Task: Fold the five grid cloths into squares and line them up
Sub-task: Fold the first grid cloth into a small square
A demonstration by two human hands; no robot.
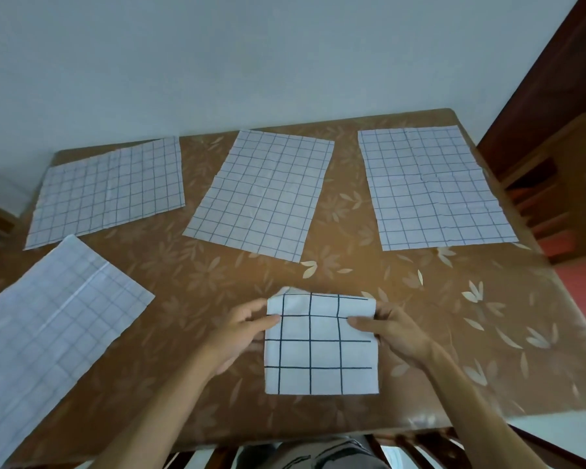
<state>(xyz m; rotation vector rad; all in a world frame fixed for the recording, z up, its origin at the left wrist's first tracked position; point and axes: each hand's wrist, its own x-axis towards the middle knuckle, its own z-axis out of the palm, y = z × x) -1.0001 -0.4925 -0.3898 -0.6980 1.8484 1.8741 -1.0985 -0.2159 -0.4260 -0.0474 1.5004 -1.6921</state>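
Observation:
A folded white cloth with dark grid lines (322,363) lies as a small square at the near middle of the table. My left hand (241,333) pinches its upper left edge, thumb on top and fingers underneath. My right hand (396,330) pinches the upper right edge the same way. Three unfolded grid cloths lie flat across the back: one at far left (109,191), one in the middle (261,194), one at far right (430,187). Another unfolded grid cloth (48,336) lies at the near left, running past the table edge.
The brown table (454,316) has a leaf pattern and fills most of the view. A wooden chair (562,184) stands at the right side. A pale wall rises behind the table. A chair back shows at the near edge below my arms.

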